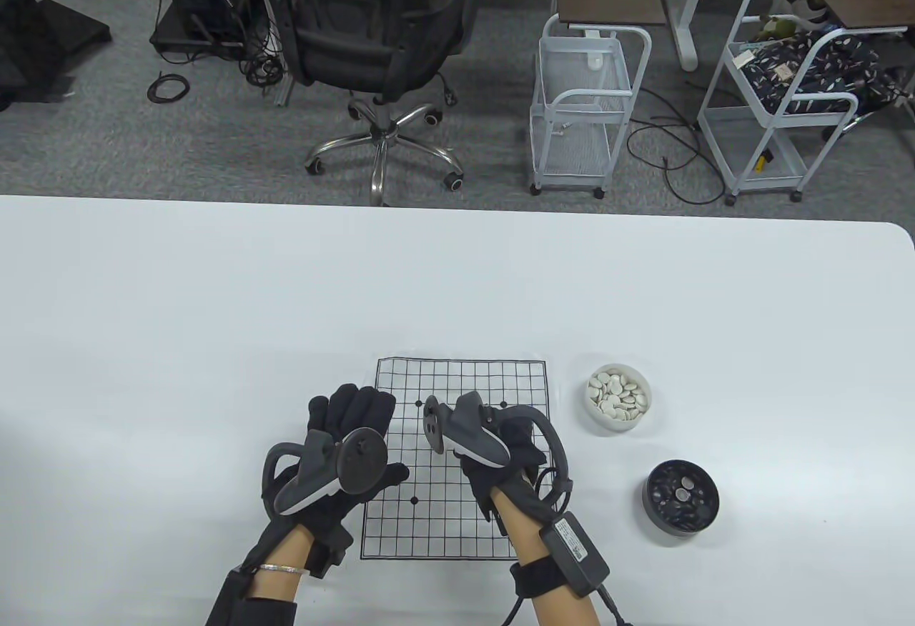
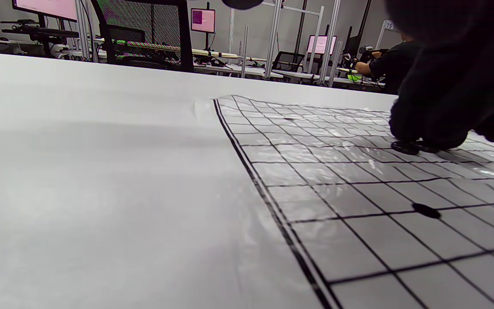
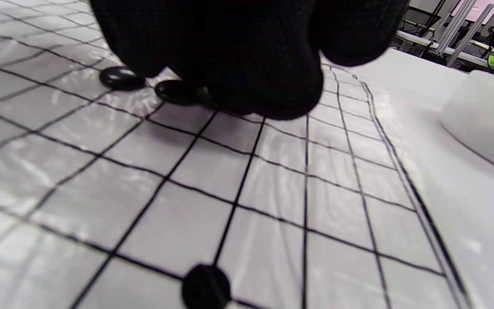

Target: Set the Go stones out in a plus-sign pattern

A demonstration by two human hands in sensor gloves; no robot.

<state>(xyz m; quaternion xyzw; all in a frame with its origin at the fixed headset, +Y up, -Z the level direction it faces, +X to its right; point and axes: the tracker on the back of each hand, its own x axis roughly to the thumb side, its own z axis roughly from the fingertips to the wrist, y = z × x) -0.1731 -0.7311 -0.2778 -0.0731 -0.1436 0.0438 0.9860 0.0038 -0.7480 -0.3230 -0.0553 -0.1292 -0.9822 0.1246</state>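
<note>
Right wrist view shows 2 black stones (image 3: 120,77) lying side by side on the grid sheet (image 3: 272,180), just beyond the right hand (image 3: 247,47), whose gloved fingertips (image 3: 272,98) curl down close to the nearer stone; whether they pinch another stone I cannot tell. The dark spot at the near line crossing looks like a printed marker dot, though I cannot be sure.

From their look, the stones are small, hard, smooth discs, light and slippery on the glossy, slightly wrinkled sheet. A pinch across the rim between thumb and forefinger should hold best, and each should be set down gently so it does not skate off its crossing or nudge its neighbour.

Relative to the grid sheet: the left hand (image 1: 350,440) lies flat on its left edge, fingers spread and holding nothing, apparently steadying the sheet on the bench (image 1: 214,297). Just right of the sheet stands the white bowl (image 1: 619,397), well filled with white stones. Right of the sheet and nearer the person sits the black bowl (image 1: 681,497), holding dark stones plus what look like 2 pale pieces on top.
</note>
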